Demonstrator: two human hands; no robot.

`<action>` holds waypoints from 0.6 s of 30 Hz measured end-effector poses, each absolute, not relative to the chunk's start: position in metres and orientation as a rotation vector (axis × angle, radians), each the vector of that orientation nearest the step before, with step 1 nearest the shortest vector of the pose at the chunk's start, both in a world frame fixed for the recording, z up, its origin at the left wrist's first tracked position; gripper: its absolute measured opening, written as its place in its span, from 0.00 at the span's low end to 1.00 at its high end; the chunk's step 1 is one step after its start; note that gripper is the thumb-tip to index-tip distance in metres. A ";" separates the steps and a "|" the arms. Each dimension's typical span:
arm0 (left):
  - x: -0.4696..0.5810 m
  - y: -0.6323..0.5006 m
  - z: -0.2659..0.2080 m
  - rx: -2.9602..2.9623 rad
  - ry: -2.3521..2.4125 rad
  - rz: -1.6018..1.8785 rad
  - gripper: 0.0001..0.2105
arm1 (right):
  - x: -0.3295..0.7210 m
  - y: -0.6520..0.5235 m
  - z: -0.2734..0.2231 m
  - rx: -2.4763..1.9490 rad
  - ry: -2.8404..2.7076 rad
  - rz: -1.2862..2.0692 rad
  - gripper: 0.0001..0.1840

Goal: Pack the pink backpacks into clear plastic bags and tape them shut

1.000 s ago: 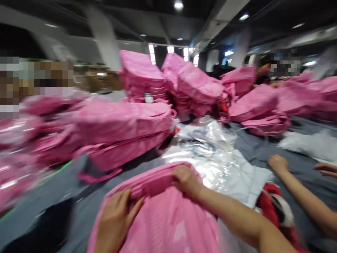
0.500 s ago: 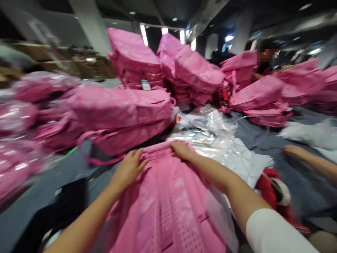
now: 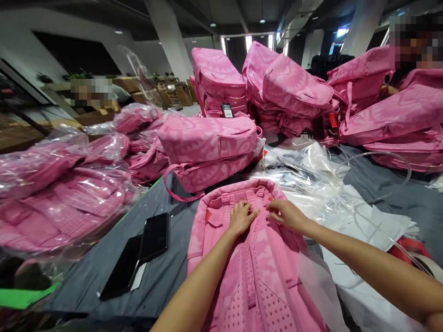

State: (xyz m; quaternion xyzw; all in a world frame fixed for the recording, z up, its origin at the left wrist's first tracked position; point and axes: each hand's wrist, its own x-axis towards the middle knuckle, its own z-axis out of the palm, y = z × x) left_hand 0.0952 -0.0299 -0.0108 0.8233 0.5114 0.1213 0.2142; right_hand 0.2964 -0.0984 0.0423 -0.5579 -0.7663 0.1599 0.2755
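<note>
Hands (image 3: 242, 217) over backpack (image 3: 256, 260), lengthwise, top away

Pink backpack (image 3: 263, 276) at near edge of table (image 3: 173, 276), left hand (image 3: 241, 216) on its upper back panel, right hand (image 3: 285, 216) just beside. Black devices (image 3: 154, 237) near left edge, stacked backpacks (image 3: 211, 136) toward far edge.

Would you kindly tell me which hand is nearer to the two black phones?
Left: the left hand is over the pink backpack, right of the two black phones; the right hand is farther right over it.
</note>
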 end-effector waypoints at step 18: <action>0.100 -0.047 0.002 2.430 1.512 0.209 0.12 | 0.322 -0.224 0.068 -1.903 -1.401 0.491 0.23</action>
